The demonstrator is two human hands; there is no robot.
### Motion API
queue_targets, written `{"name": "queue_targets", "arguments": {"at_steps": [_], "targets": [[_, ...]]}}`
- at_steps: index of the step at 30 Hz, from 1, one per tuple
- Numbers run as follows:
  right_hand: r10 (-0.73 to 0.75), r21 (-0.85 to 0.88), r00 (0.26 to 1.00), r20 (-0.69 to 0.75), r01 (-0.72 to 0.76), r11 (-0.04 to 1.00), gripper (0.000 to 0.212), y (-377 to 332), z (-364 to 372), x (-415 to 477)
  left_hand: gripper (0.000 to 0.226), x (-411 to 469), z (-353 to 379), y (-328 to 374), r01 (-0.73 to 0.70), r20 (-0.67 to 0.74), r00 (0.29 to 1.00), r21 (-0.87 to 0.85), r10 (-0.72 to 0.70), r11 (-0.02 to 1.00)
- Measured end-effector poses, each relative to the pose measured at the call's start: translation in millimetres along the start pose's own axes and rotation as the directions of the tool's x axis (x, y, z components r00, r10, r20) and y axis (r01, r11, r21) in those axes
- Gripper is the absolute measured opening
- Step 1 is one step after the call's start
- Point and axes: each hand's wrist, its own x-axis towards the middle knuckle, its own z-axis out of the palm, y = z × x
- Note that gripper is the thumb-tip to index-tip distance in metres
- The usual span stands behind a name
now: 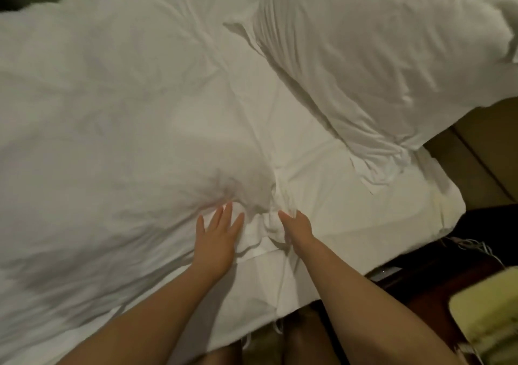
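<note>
The duvet [112,112] edge lies bunched between your fingers, at the near side of the bed [378,224]. Left hand [218,235]: fingers spread flat on it, apparently to pin it. Right hand [298,225]: fingers curled into the fold, probably to pull it taut. Pillow [378,56]: well beyond your right fingertips.

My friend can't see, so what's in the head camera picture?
A person handles a white duvet on a bed: the left hand presses flat on it, the right hand pushes into its bunched edge. A white pillow lies at the upper right.
</note>
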Motion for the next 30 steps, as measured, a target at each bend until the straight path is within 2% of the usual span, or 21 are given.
{"name": "queue_targets", "arguments": {"at_steps": [2,4,5,7,8,10,11,13,14,15,16,17,18,20,22,24,26,28,30], "targets": [[0.052,0.020,0.999,0.009,-0.052,0.998,0.042,-4,-1,-1,0.087,-1,-6,3,0.011,0.042,0.999,0.020,-0.011,1.000],[0.079,0.013,0.997,0.010,-0.079,0.997,0.040,-18,6,-7,0.094,-2,-11,6,-0.045,-0.028,0.999,-0.042,0.044,0.998],[0.037,0.000,0.999,0.029,-0.037,0.999,0.039,-30,13,-13,0.092,-2,-15,7,-0.080,-0.092,0.993,-0.090,0.072,0.993],[-0.158,0.020,0.984,0.079,0.157,0.987,0.036,-64,33,-40,0.078,-3,-24,6,-0.123,-0.262,0.963,-0.234,0.059,0.964],[-0.258,0.077,0.959,0.118,0.250,0.965,0.033,-84,46,-60,0.070,-2,-29,1,-0.134,-0.340,0.940,-0.343,0.010,0.930],[-0.376,0.243,0.909,0.177,0.330,0.912,0.031,-112,57,-93,0.065,-2,-47,-17,-0.102,-0.367,0.925,-0.493,-0.100,0.864],[-0.358,0.346,0.910,0.210,0.273,0.898,0.031,-115,56,-98,0.067,-2,-57,-26,-0.100,-0.371,0.924,-0.471,-0.094,0.877],[-0.187,0.503,0.948,0.259,0.033,0.863,0.025,-94,32,-93,0.063,-4,-68,-33,-0.162,-0.368,0.930,-0.346,0.026,0.924],[-0.063,0.450,0.965,0.253,-0.059,0.891,0.021,-71,18,-81,0.060,-5,-71,-29,-0.202,-0.345,0.934,-0.286,0.096,0.937],[0.035,0.298,0.980,0.196,-0.094,0.950,0.023,-45,8,-68,0.056,-3,-68,-21,-0.239,-0.310,0.937,-0.234,0.160,0.943],[0.078,0.122,0.989,0.128,-0.093,0.988,0.031,-22,-2,-56,0.054,-1,-62,-12,-0.273,-0.269,0.937,-0.164,0.224,0.948],[0.126,0.025,0.991,0.048,-0.128,0.991,0.040,-2,-9,-40,0.051,4,-54,-1,-0.296,-0.197,0.941,-0.091,0.274,0.951],[0.176,0.025,0.984,0.022,-0.177,0.984,0.045,10,-11,-23,0.049,9,-48,12,-0.308,-0.131,0.944,-0.026,0.302,0.951],[0.162,-0.105,0.987,-0.007,-0.162,0.981,0.049,23,-12,2,0.044,22,-36,35,-0.320,-0.082,0.943,0.047,0.323,0.946],[0.060,-0.267,0.994,-0.090,-0.082,0.960,0.046,29,-9,15,0.047,32,-29,55,-0.306,-0.054,0.949,0.067,0.309,0.950],[-0.018,-0.283,0.984,-0.178,-0.033,0.959,0.043,34,-7,15,0.054,42,-25,63,-0.285,-0.029,0.957,0.082,0.288,0.955],[-0.083,-0.262,0.988,-0.127,0.047,0.964,0.043,43,-6,14,0.052,49,-24,62,-0.254,-0.040,0.965,0.120,0.261,0.960],[-0.108,-0.304,0.993,0.054,0.119,0.945,0.044,42,-7,15,0.049,51,-23,57,-0.248,-0.043,0.966,0.125,0.255,0.961],[-0.071,-0.291,0.979,0.189,0.125,0.948,0.045,37,-11,17,0.045,53,-22,53,-0.254,-0.017,0.966,0.099,0.257,0.962]]}}
